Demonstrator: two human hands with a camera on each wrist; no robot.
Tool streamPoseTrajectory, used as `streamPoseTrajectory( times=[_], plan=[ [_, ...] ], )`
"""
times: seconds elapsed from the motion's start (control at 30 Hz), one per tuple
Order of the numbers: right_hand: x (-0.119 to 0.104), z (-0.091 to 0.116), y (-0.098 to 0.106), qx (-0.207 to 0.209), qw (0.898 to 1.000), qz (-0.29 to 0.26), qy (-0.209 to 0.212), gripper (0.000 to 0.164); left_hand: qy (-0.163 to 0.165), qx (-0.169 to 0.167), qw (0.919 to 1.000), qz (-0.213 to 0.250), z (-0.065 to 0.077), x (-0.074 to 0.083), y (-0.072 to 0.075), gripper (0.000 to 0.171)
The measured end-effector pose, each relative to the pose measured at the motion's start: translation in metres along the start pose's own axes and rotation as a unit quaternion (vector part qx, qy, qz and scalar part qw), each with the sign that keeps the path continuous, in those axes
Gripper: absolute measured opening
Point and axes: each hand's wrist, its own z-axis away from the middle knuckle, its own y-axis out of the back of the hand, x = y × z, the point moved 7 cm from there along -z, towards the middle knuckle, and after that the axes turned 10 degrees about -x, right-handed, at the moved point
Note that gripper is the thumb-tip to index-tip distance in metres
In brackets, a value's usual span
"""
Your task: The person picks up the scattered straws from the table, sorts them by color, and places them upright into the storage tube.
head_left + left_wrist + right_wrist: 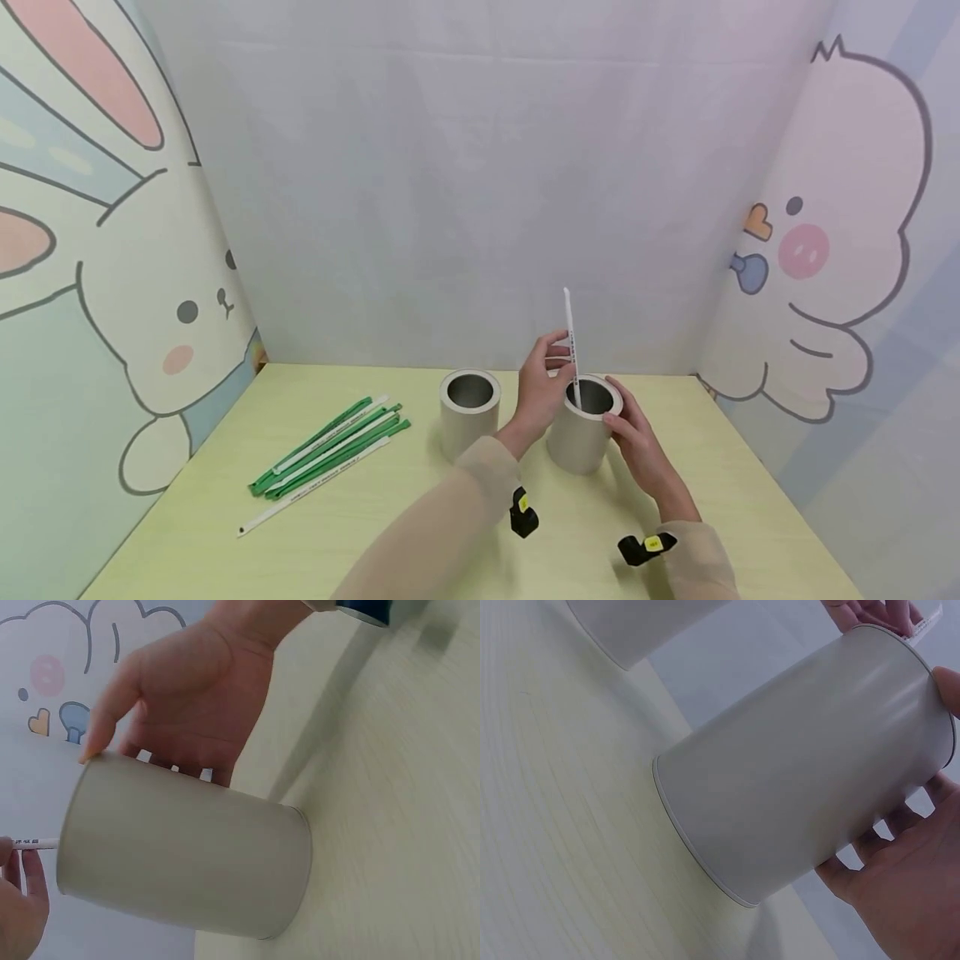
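A slim white paper-wrapped straw [572, 333] with dark print stands nearly upright, its lower end inside the mouth of the right-hand canister [579, 446]. My left hand [542, 387] pinches the straw just above the rim; the left wrist view shows those fingertips on the straw [34, 844]. On the canister's right side, my right hand [637, 437] grips the wall near the top. Its thumb and fingers wrap the upper part of the pale grey canister [802, 765] in the right wrist view. The canister stands on the table, slightly tilted in the head view.
A second matching canister [470, 429] stands to the left, its mouth facing up. Farther left lie several green-wrapped straws [337, 450] mixed with white ones, and one white straw [315, 486] lies nearest the front. A pale curtain [480, 208] rises behind the table [420, 542].
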Motion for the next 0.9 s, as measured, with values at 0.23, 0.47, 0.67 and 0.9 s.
streamPoseTrajectory(
  times=[0.23, 0.47, 0.67, 0.9],
  plan=[
    [0.001, 0.000, 0.000, -0.001, 1.000, 0.007, -0.011, 0.064, -0.002, -0.024, 0.9997, -0.004, 0.005, -0.012, 0.001, 0.053],
    [0.002, 0.000, 0.001, 0.005, 1.000, 0.007, -0.011, 0.063, -0.016, -0.052, 0.9984, -0.019, 0.002, -0.001, 0.012, 0.050],
    [0.002, 0.001, 0.000, 0.001, 1.000, -0.003, -0.002, 0.064, -0.028, -0.091, 0.9933, -0.065, 0.004, 0.020, 0.043, 0.047],
    [0.002, 0.000, 0.001, -0.004, 1.000, -0.002, 0.007, 0.064, -0.034, -0.118, 0.9811, -0.149, 0.019, 0.043, 0.116, 0.050]
  ],
)
